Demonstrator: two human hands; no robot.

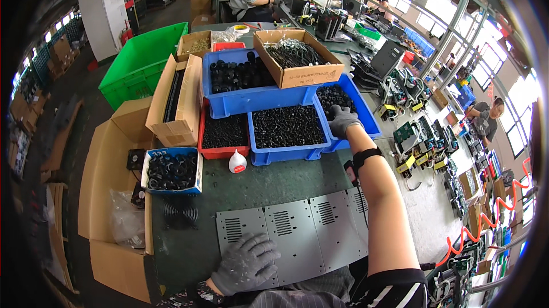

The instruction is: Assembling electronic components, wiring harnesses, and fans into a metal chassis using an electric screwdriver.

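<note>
On near worktop [257,191]: left hand [247,262] flat, fingers spread on grey vented panel [297,233]. Far right: right hand [342,120] in blue bin [366,119] of black parts, fingers curled, grip unclear.

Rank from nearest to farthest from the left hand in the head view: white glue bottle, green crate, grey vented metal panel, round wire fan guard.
Measured from the left hand:
1. Grey vented metal panel: directly under the palm, touching.
2. Round wire fan guard: on the table, up and to the left.
3. White glue bottle: straight ahead, before the red bin.
4. Green crate: far back left.
</note>
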